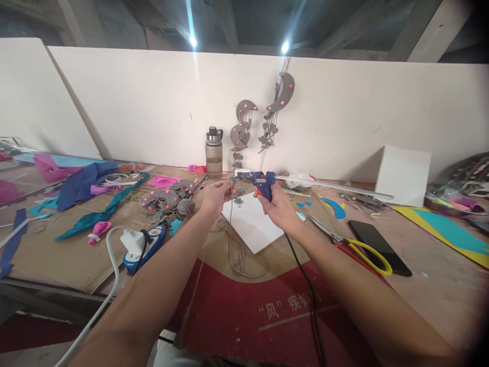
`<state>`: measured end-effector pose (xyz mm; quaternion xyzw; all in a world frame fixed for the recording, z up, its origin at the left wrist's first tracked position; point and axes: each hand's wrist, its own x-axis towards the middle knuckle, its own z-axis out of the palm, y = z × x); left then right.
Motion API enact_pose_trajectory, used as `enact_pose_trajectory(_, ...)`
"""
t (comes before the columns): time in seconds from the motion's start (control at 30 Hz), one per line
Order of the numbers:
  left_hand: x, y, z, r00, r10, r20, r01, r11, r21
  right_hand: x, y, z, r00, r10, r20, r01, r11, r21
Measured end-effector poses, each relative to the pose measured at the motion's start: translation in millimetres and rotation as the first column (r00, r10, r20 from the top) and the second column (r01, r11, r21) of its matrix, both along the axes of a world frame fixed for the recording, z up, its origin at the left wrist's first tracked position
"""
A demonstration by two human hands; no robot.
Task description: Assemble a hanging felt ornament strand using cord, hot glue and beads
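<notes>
My right hand (277, 204) is wrapped around the handle of a blue hot glue gun (266, 179), with a long glue stick (332, 188) running out of its back. The gun's nozzle points left, toward my left hand (218, 196). There my fingers pinch a small piece at the end of a grey cord (231, 224); the piece itself is too small to make out. The cord hangs down and lies in loops on the cardboard. Below the gun lies a white board (254, 229) with small grey bits on it.
Scissors with yellow handles (369, 255) and a black phone (378, 247) lie to the right. A water bottle (214, 155) stands at the back. On the left are felt scraps (86, 186), grey moon pieces (166, 199) and a power strip (144, 250). Moon ornaments (280, 97) hang on the white wall.
</notes>
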<state>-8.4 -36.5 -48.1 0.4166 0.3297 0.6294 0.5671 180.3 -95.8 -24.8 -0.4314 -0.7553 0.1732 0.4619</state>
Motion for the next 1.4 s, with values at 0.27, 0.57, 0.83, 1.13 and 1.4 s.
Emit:
enact_pose_trajectory(0.27,0.2,0.0,-1.6,0.999,-0.034,0.019,0.034,0.999,0.021,-4.1,1.0,-3.3,0.980,-0.092,0.178,0.082,0.995,0.062)
enact_pose_trajectory(0.57,4.6,-3.7,1.1,0.999,0.000,-0.035,0.000,1.000,0.021,-6.1,1.4,-6.3,0.968,-0.137,0.212,0.118,0.988,0.102)
enact_pose_trajectory(0.83,4.4,-0.9,-0.6,0.996,0.075,-0.051,-0.072,0.995,0.070,-5.7,0.6,-8.1,0.959,-0.144,0.244,0.134,0.989,0.058)
enact_pose_trajectory(1.13,6.6,-4.5,1.7,0.997,0.051,-0.049,-0.049,0.998,0.033,-6.7,-0.8,-6.7,0.959,-0.152,0.241,0.141,0.988,0.060)
enact_pose_trajectory(1.4,6.1,-4.8,0.2,0.996,0.060,-0.072,-0.054,0.995,0.089,-5.0,1.3,-9.4,0.947,-0.177,0.268,0.163,0.984,0.075)
